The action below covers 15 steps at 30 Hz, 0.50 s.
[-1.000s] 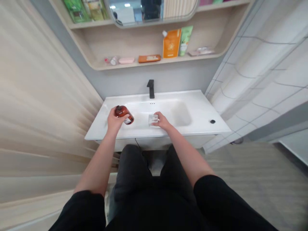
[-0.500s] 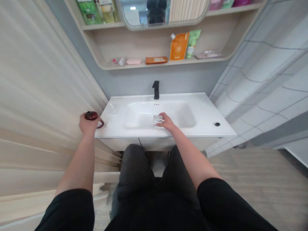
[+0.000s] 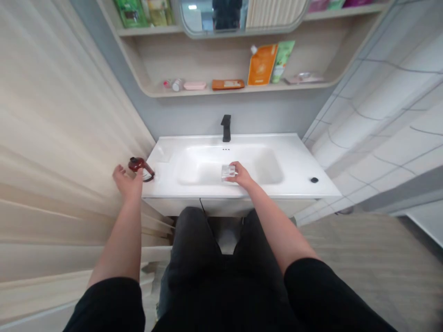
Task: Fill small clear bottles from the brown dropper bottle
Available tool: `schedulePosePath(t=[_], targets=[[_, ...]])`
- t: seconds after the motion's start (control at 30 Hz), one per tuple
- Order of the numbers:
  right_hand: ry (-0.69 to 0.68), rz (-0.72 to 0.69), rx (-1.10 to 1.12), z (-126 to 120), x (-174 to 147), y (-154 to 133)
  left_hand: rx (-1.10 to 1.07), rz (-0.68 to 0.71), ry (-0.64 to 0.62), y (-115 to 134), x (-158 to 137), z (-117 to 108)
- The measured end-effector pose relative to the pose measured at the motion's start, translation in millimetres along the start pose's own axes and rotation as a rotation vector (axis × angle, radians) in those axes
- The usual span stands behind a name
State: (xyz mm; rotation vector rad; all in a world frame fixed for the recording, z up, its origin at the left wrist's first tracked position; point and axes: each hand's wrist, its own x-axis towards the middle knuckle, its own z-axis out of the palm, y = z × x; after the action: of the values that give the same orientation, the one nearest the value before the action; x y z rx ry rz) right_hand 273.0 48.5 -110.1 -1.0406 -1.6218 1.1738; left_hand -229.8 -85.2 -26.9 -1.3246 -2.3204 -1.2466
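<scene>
Counter (image 3: 297,161), left edge: bottle (image 3: 137,163), left hand (image 3: 130,185) splayed; right hand (image 3: 243,177) grips container (image 3: 226,172) above basin (image 3: 266,163).

Up on the shelf (image 3: 194,57) I see an orange pouch (image 3: 262,65) beside a green tube (image 3: 283,61), a flat orange packet (image 3: 227,84) and a pink oblong (image 3: 194,85) to their left; a mirror (image 3: 266,18) sits above, a black faucet (image 3: 226,128) below, and a pale curtain (image 3: 65,115) hangs at left

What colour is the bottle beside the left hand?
The bottle is dark reddish brown, seen in the head view.
</scene>
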Motion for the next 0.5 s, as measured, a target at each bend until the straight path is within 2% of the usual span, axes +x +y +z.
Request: schedulePosePath(t=[0.03, 0.1, 0.23, 0.33, 0.5], targets=[[0.006, 0.018, 0.023, 0, 0, -1, 0.063, 0.003, 0.063, 0, -10, -3], [0.006, 0.034, 0.037, 1, -1, -3, 0.152, 0.023, 0.046, 2, -31, -5], [0.01, 0.05, 0.046, 1, -3, -8, 0.303, 0.21, -0.255, 19, -58, 7], [0.02, 0.044, 0.053, 2, -4, -11, 0.411, 0.283, -0.348, 30, -63, 21], [0.001, 0.047, 0.034, 3, -4, -11, 0.466, 0.271, -0.418, 29, -58, 34]])
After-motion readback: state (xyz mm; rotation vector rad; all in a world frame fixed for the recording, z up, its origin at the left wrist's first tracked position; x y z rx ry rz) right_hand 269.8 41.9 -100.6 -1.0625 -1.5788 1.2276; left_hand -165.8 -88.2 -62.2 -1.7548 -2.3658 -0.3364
